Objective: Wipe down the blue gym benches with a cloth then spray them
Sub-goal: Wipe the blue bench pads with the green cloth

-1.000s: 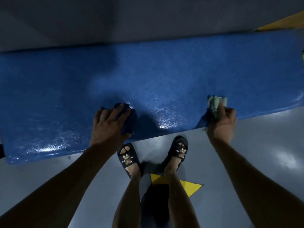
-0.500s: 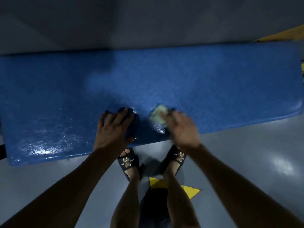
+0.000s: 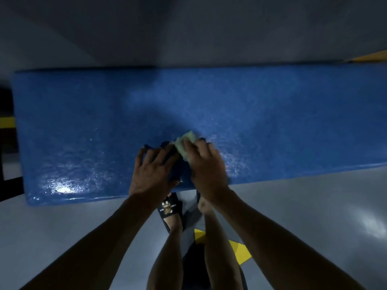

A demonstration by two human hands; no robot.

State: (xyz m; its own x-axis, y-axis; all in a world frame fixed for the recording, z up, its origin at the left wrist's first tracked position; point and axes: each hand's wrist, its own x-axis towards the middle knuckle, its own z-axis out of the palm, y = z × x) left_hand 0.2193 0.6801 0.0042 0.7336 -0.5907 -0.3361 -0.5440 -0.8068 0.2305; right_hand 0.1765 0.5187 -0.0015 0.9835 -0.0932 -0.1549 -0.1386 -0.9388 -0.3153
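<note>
A long blue gym bench [image 3: 272, 114] runs across the view, its padded top shiny and wet near the front edge. My left hand [image 3: 151, 171] presses flat on a dark blue cloth [image 3: 178, 170] at the bench's front middle. Right beside it, my right hand [image 3: 206, 164] grips a pale green cloth [image 3: 185, 143] and holds it against the bench top, touching the dark cloth. Most of both cloths is hidden under the hands.
Grey glossy floor [image 3: 314, 206] lies in front of the bench, with my sandalled feet [image 3: 169, 208] under its edge and a yellow floor marking [image 3: 238, 248] behind them. A grey wall [image 3: 188, 28] rises behind. A yellow strip [image 3: 370, 58] shows at the far right.
My right hand has swept the green cloth leftward along the bench's front, from the right side to right beside my left hand. The left hand stayed on the dark cloth.
</note>
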